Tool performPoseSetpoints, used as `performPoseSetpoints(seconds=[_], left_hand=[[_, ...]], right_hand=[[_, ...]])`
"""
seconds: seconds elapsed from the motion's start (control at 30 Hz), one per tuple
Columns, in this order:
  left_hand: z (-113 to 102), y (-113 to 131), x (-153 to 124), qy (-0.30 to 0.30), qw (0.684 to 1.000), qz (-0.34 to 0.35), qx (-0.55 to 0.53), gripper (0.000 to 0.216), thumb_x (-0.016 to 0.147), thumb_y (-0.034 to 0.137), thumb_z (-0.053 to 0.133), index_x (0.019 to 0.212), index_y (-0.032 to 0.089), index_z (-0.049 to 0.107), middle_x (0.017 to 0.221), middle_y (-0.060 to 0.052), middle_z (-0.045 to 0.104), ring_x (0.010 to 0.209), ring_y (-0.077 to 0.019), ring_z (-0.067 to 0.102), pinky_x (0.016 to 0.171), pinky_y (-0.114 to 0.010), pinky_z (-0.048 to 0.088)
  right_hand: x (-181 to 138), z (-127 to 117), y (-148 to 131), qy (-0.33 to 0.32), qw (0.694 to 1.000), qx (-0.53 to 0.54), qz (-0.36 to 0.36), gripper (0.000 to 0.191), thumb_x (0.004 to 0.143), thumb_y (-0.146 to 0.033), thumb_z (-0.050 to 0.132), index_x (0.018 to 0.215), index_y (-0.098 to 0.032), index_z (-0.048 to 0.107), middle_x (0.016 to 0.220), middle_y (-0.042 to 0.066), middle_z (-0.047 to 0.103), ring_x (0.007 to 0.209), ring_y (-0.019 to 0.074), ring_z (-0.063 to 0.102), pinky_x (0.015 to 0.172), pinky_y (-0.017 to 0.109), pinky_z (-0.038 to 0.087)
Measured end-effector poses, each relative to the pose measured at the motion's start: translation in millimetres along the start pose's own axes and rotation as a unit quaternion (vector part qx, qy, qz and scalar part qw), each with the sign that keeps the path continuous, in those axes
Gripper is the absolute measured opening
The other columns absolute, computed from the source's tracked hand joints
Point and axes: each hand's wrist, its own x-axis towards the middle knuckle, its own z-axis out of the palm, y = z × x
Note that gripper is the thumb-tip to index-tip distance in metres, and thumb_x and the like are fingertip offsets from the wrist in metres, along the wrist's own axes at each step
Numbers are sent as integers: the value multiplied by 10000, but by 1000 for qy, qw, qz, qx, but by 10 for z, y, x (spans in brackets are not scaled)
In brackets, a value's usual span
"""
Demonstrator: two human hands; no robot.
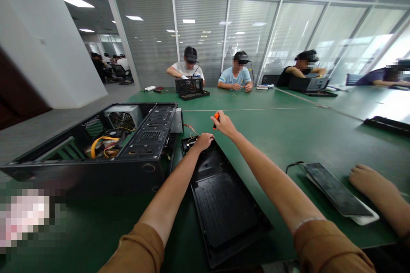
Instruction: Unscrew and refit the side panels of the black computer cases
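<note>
My right hand [224,124] is closed round an orange-handled screwdriver [216,118], held upright over the far end of a black side panel [224,209] lying flat on the green table [282,136]. My left hand [203,140] rests with curled fingers on the panel's far corner, beside a small black fan-like part [189,143]; what it pinches, if anything, is hidden. An open black computer case [105,145] stands to the left, showing its power supply fan [121,120] and yellow cables [102,145].
A neighbour's hand [371,181] lies at the right beside a dark tablet-like device [336,190]. Several seated people work at the far side, one over another black case [189,85]. A black panel [386,124] lies at the far right.
</note>
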Motion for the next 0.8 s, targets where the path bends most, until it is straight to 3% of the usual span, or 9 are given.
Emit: performPoseSetpoints(seconds=[0.17,0.4,0.6,0.8], left_hand=[[-5,8,-4,1,1000,-1,5,195,797,159,454,890,147,625,907,-65,646,871,-162,572,828,-272,409],[0,1,7,-2,1000,7,12,193,800,159,449,880,144,624,901,-65,645,866,-163,571,830,-272,408],[13,-5,10,0,1000,11,13,191,799,158,454,892,141,620,911,-64,643,875,-161,569,832,-266,408],[36,-23,19,1,1000,14,14,198,799,160,451,896,143,622,909,-67,645,870,-165,573,821,-269,412]], right_hand=[[10,45,-22,-3,998,49,40,311,782,-425,438,997,-202,411,730,-4,578,641,154,546,641,260,388],[28,19,-28,-48,998,47,12,230,836,-329,315,985,-195,429,733,11,572,637,153,532,641,256,381],[26,18,-16,-16,1000,-3,-25,272,798,-440,403,878,-183,442,694,15,540,622,157,504,616,251,369],[5,56,-22,-2,999,14,30,323,782,-450,441,972,-192,405,679,-5,556,600,156,532,598,243,375]])
